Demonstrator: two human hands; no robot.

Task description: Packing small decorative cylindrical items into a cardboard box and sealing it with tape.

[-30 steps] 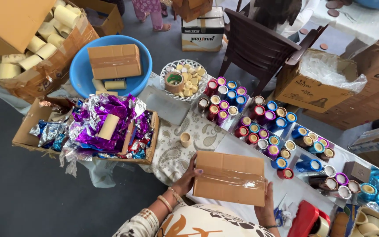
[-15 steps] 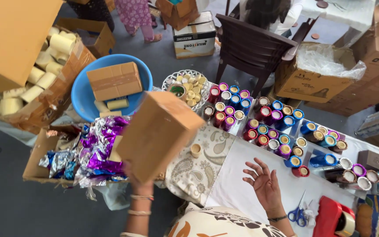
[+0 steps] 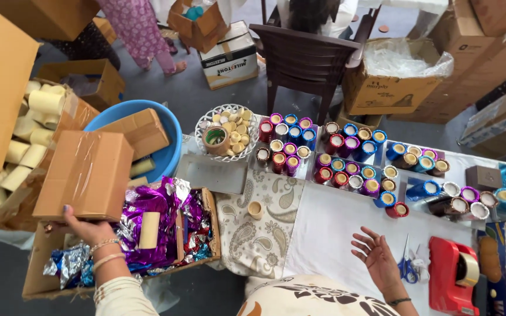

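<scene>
Carton point(image 3: 86, 175) swung left off white table point(image 3: 335, 234).

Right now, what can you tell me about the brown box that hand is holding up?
The cardboard box is plain brown, flat and rectangular, shut and sealed with shiny clear tape that wrinkles across its top. The left hand grips it from underneath at its near edge and holds it up in the air, tilted, over the left side. Below it sits an open carton of purple and blue foil wrappers. A blue tub lies just behind it. Nothing else touches it.
</scene>
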